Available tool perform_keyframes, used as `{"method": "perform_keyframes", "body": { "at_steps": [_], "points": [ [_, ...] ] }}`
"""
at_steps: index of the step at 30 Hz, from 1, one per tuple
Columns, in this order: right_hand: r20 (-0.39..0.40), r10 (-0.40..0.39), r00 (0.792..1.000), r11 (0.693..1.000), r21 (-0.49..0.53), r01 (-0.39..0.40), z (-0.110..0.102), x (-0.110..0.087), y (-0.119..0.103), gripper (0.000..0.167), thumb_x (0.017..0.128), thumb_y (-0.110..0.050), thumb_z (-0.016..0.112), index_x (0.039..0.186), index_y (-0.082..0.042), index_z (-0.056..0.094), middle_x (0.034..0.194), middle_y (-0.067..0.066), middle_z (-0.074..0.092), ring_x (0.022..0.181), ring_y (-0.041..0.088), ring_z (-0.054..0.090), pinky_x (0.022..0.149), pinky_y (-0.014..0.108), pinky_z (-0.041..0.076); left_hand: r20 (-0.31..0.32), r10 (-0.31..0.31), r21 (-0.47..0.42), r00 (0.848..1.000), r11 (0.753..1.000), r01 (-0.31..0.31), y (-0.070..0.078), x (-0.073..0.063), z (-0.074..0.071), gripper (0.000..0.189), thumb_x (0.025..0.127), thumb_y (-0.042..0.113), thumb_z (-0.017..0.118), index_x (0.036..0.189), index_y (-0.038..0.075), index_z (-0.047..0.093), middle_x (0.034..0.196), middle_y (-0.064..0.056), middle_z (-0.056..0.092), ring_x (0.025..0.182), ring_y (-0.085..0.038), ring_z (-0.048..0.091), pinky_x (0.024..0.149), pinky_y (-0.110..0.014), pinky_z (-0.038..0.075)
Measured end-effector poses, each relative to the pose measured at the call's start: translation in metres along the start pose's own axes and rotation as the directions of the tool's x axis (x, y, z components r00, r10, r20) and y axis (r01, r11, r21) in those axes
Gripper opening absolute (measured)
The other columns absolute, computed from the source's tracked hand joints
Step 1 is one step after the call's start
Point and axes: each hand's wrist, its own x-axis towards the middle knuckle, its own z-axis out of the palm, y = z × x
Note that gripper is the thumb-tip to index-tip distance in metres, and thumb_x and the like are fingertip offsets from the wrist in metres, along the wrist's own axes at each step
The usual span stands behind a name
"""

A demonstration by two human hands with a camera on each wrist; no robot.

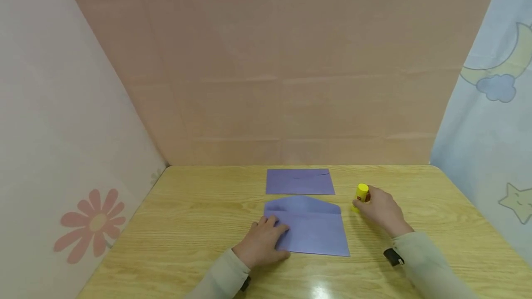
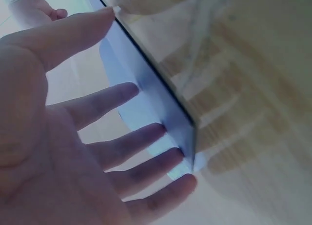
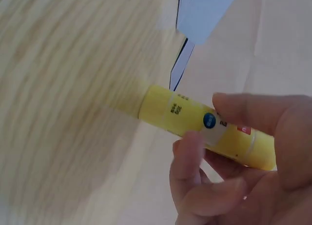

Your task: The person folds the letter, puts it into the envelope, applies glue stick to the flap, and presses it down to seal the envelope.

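A purple envelope (image 1: pixel 313 234) lies on the table with its flap raised toward the back. Spread fingers of my left hand (image 1: pixel 263 243) rest on its left part, the thumb at the front edge. In the left wrist view, the fingertips of that hand (image 2: pixel 92 137) meet the envelope's face (image 2: pixel 161 95). To the right of the envelope, my right hand (image 1: pixel 382 209) grips a yellow glue stick (image 1: pixel 360 192) between thumb and fingers. The right wrist view has the capped glue stick (image 3: pixel 190 118) with its far end right at the tabletop.
Behind the first envelope lies a second purple envelope (image 1: pixel 297 182), its flap folded down. The wooden table (image 1: pixel 199 225) ends at a beige backdrop (image 1: pixel 282 68). Printed cloths hang at the left (image 1: pixel 95 128) and right (image 1: pixel 490 142).
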Motion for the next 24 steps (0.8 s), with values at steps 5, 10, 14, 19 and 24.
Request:
{"method": "perform_keyframes", "body": {
  "at_steps": [5, 10, 14, 19, 24],
  "points": [
    [-0.050, -0.030, 0.998, 1.000, 0.008, 0.030, 0.004, -0.001, -0.004, 0.034, 0.096, -0.032, 0.065, 0.097, 0.001, 0.059, 0.091, 0.017, 0.068, 0.072, 0.024, 0.059, 0.062, 0.040, 0.049, -0.061, 0.040, -0.083, 0.997, 0.995, -0.045, -0.001, 0.001, -0.001, 0.050, 0.089, 0.042, 0.073, 0.131, 0.017, 0.064, 0.131, -0.006, 0.057, 0.121, -0.026, 0.053, 0.096, -0.047, 0.048],
    [-0.094, -0.107, 0.990, 0.993, 0.048, 0.111, 0.006, -0.006, -0.025, 0.029, 0.095, -0.034, 0.066, 0.096, -0.005, 0.060, 0.093, 0.012, 0.070, 0.063, 0.017, 0.054, 0.052, 0.031, 0.043, -0.198, 0.072, -0.276, 0.978, 0.953, -0.126, 0.002, 0.004, -0.008, 0.040, 0.096, 0.032, 0.069, 0.128, 0.009, 0.064, 0.124, -0.006, 0.063, 0.113, -0.021, 0.060, 0.095, -0.036, 0.051],
    [-0.085, -0.195, 0.977, 0.973, 0.108, 0.203, 0.011, -0.014, -0.049, 0.022, 0.095, -0.030, 0.069, 0.094, -0.009, 0.061, 0.088, 0.002, 0.066, 0.058, 0.013, 0.049, 0.047, 0.027, 0.041, -0.236, 0.037, -0.501, 0.971, 0.852, -0.154, 0.008, 0.004, -0.018, 0.038, 0.100, 0.032, 0.063, 0.130, 0.009, 0.062, 0.122, -0.007, 0.065, 0.107, -0.019, 0.062, 0.089, -0.033, 0.053],
    [-0.060, -0.322, 0.945, 0.931, 0.162, 0.327, 0.020, -0.025, -0.077, 0.019, 0.093, -0.031, 0.071, 0.091, -0.014, 0.063, 0.077, -0.007, 0.061, 0.060, 0.009, 0.049, 0.051, 0.025, 0.043, -0.236, -0.025, -0.693, 0.971, 0.706, -0.150, 0.017, 0.004, -0.028, 0.042, 0.101, 0.036, 0.060, 0.136, 0.013, 0.058, 0.117, -0.002, 0.066, 0.097, -0.010, 0.063, 0.081, -0.028, 0.054],
    [-0.018, -0.431, 0.902, 0.880, 0.213, 0.425, 0.029, -0.033, -0.096, 0.021, 0.095, -0.038, 0.069, 0.089, -0.019, 0.063, 0.073, -0.012, 0.057, 0.059, 0.004, 0.048, 0.052, 0.024, 0.044, -0.186, -0.068, -0.797, 0.980, 0.593, -0.111, 0.021, 0.004, -0.036, 0.048, 0.102, 0.040, 0.057, 0.144, 0.016, 0.051, 0.120, -0.002, 0.063, 0.097, -0.012, 0.063, 0.080, -0.028, 0.053]
  ]
}}
